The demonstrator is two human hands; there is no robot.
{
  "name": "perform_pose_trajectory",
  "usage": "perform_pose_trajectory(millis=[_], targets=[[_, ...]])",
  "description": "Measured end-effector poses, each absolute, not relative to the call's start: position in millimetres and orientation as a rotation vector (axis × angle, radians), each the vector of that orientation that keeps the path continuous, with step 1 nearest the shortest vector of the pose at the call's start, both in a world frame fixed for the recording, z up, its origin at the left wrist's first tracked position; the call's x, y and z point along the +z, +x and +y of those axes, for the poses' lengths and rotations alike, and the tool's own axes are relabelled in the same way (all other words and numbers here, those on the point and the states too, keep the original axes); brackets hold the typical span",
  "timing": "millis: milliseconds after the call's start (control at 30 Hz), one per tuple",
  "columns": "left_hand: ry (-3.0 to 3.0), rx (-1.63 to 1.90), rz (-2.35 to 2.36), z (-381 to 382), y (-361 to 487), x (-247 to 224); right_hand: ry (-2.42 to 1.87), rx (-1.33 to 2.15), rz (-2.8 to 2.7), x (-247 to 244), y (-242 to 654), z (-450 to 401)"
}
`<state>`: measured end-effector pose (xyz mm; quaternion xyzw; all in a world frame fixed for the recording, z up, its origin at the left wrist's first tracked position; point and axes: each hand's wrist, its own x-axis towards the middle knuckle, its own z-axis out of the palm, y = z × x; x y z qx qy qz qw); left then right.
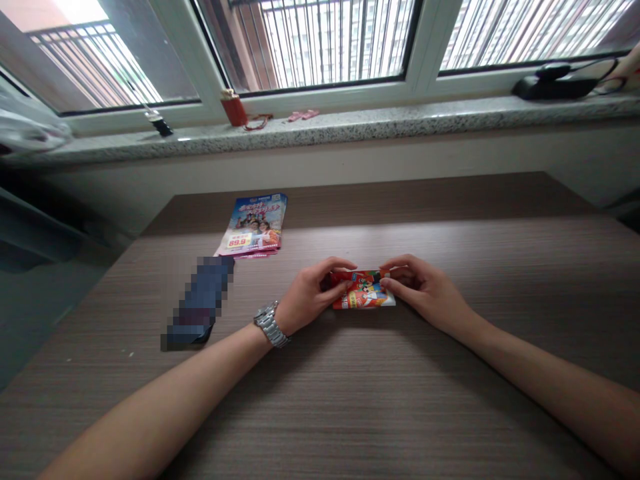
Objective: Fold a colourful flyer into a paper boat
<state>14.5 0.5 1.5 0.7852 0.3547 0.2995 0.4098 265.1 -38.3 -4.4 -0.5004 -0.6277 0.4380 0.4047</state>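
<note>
We pinch the colourful packet [365, 289] between the closed fingers of our left hand [323, 287] and right hand [417, 288], one at each end, over the table [320, 400], with leaflets [256, 223] lying beyond to the left.

There are two hands, one left [311, 293] and one right [429, 293], one packet [364, 289], one watch [271, 324], one flyer stack [257, 223], one pixelated dark item [203, 303], one tabletop [320, 407], one red container [233, 108], one sill [375, 127] and three windowpanes [340, 40].
</note>
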Motion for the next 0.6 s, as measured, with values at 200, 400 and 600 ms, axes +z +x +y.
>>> perform_pose_trajectory(millis=[200, 400, 600], targets=[[1.974, 0.774, 0.901, 0.0, 15.8, 3.2, -1.267, 1.096, -1.586, -5.5, 265.5, -38.1], [1.954, 0.763, 0.894, 0.4, 15.3, 3.1, -1.259, 1.117, -1.572, -4.3, 263.8, -38.6], [1.984, 0.79, 0.913, 0.0, 16.0, 4.5, -1.279, 1.082, -1.587, -6.0, 263.8, -39.1]])
